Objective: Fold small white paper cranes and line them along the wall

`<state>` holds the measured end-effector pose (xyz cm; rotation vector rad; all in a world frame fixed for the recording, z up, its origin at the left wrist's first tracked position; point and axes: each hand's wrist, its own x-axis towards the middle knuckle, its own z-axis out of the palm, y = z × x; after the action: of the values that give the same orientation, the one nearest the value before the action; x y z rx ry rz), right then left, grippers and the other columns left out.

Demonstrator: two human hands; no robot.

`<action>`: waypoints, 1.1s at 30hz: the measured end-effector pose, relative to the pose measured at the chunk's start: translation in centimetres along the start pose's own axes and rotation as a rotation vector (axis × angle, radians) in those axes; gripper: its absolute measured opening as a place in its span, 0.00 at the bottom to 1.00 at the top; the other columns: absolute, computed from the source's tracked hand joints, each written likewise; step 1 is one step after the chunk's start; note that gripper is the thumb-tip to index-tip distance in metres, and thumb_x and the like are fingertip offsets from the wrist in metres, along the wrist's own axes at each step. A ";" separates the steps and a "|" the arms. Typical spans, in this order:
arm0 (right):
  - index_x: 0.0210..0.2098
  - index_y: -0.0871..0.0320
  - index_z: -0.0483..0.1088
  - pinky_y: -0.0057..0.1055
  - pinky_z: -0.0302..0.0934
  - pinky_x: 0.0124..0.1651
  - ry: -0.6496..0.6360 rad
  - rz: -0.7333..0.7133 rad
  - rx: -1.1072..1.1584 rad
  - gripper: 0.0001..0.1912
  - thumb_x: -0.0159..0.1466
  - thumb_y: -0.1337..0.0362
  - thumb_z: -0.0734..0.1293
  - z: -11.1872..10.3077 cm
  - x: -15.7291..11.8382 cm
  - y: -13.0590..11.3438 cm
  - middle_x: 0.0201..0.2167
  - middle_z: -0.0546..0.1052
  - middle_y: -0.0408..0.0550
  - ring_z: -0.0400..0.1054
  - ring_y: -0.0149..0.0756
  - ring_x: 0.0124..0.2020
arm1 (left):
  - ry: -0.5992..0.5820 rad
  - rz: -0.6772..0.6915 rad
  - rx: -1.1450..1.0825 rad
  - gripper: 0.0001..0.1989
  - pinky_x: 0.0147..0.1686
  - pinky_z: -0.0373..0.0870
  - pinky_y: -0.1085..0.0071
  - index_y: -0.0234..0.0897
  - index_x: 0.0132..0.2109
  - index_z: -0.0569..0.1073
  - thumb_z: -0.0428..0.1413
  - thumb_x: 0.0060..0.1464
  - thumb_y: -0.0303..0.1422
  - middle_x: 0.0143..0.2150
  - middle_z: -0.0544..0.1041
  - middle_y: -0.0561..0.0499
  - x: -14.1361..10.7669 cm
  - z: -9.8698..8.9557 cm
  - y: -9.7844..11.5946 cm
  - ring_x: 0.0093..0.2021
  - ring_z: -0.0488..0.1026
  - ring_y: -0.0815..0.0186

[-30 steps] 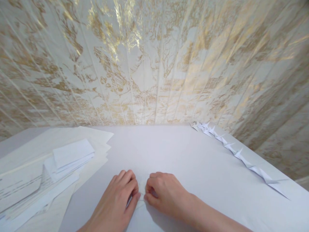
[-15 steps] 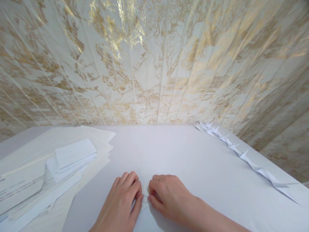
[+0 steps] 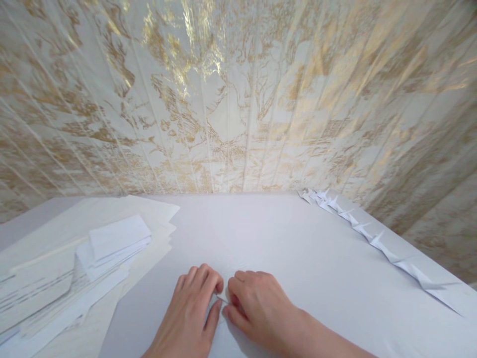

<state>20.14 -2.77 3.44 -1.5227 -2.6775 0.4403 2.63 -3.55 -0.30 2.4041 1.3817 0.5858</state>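
White paper point(image 3: 222, 299) juts from the pinching right hand point(image 3: 261, 303) toward the left hand point(image 3: 192, 304), thumb and forefinger apart.

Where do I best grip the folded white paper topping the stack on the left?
Probably by its right-hand edge, coming from the right: the folded white paper lies flat and that edge faces the left hand. More layers show below its near side, so pinch shallowly.

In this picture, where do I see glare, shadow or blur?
Head view: glare on the pale, gold-patterned backdrop; head view: a soft shadow below the bare right hand, and thin white paper at its fingers barely stands out; head view: dark print on the flat pale papers at left is too blurred to read.
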 end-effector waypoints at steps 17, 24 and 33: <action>0.36 0.56 0.69 0.33 0.53 0.44 0.101 -0.031 0.300 0.09 0.57 0.73 0.65 1.2 0.1 0.7 0.34 0.77 0.44 0.65 0.38 0.37 | -0.023 -0.020 -0.044 0.10 0.41 0.62 0.59 0.41 0.38 0.67 0.46 0.58 0.22 0.40 0.69 0.50 -0.1 -0.1 0.0 0.42 0.65 0.56; 0.40 0.57 0.70 0.29 0.54 0.41 0.008 -0.030 0.393 0.20 0.52 0.80 0.62 -0.3 -0.4 1.2 0.31 0.71 0.43 0.63 0.37 0.37 | -0.039 -0.035 -0.066 0.13 0.42 0.63 0.59 0.41 0.39 0.67 0.45 0.55 0.19 0.41 0.69 0.50 -0.4 -0.4 -0.1 0.43 0.65 0.56; 0.40 0.57 0.69 0.26 0.55 0.38 -0.079 -0.034 0.565 0.24 0.47 0.82 0.61 -1.3 -0.3 2.4 0.30 0.66 0.40 0.62 0.33 0.35 | 0.019 0.012 -0.073 0.12 0.47 0.67 0.55 0.42 0.41 0.69 0.47 0.56 0.21 0.49 0.70 0.47 -0.7 -0.4 -0.7 0.50 0.65 0.54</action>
<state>22.52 -1.56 4.11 -1.3013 -2.3239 1.1526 1.59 -3.79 -0.36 2.3565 1.3304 0.6532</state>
